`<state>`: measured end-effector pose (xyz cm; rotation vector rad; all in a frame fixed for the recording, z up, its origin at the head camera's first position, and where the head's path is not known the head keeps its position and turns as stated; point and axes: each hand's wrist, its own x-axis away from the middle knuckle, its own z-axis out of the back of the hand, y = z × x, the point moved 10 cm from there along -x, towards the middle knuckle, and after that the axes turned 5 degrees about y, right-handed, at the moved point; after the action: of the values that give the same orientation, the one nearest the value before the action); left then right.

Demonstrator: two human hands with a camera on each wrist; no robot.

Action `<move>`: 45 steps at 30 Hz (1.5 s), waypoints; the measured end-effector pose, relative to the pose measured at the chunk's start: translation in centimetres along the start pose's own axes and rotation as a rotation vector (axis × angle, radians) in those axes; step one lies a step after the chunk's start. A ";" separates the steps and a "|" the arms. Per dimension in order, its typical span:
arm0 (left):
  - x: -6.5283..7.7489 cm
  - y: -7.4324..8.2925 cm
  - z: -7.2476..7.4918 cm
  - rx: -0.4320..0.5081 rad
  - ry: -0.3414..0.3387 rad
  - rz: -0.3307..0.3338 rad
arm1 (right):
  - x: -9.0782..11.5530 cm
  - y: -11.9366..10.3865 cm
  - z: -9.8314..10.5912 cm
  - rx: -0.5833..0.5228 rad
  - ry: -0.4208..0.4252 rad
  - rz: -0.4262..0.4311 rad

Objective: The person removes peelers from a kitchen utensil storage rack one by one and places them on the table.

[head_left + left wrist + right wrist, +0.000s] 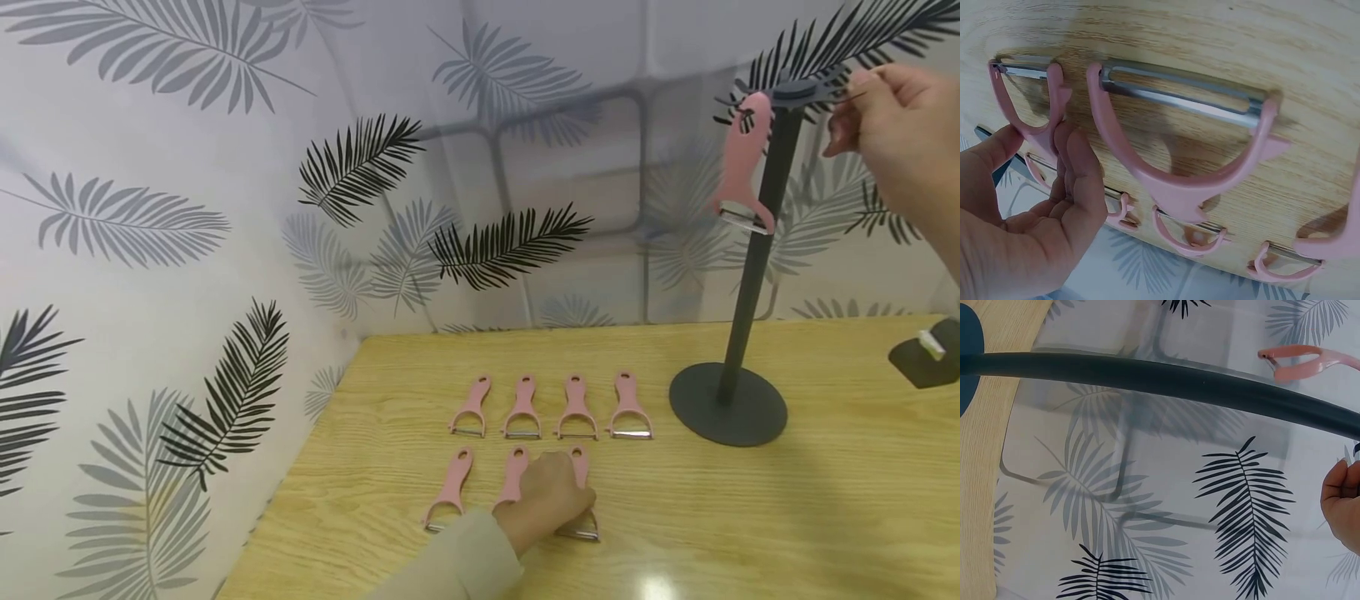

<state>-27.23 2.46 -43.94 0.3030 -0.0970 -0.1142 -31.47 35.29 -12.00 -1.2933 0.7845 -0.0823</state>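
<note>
In the head view, my left hand (551,492) reaches down to the right end of the front row of pink Y-shaped peelers. Its thumb and fingers pinch the handle of one peeler (581,468), blade end toward me; the left wrist view shows this peeler (1038,134) on the wooden table. High on the right, my right hand (900,125) holds a dark arm at the top (817,90) of a black stand (746,308). From the opposite side of that top hangs another pink peeler (742,162), blade down. The right wrist view shows only part of the right hand (1342,503).
Two more peelers (453,483) lie left of my left hand, and several form a back row (576,396). The stand's round base (727,425) sits right of them. A dark object (915,362) lies at the right edge. A leaf-patterned cloth (420,275) hangs behind the table.
</note>
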 end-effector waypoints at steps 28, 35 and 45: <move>-2.9 17.1 20.9 0.481 0.625 -0.566 | 0.2 -0.3 -0.4 -0.090 -0.027 0.020; -3.5 21.8 24.0 0.618 0.667 -0.590 | 0.0 -0.1 -0.1 -0.097 -0.027 0.000; -4.3 23.7 23.4 0.776 0.648 -0.588 | -0.1 0.1 -0.1 -0.125 -0.030 0.004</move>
<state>-31.82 18.71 -14.91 1.1244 0.6136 -0.5583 -31.60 35.26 -12.07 -1.4082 0.7768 -0.0104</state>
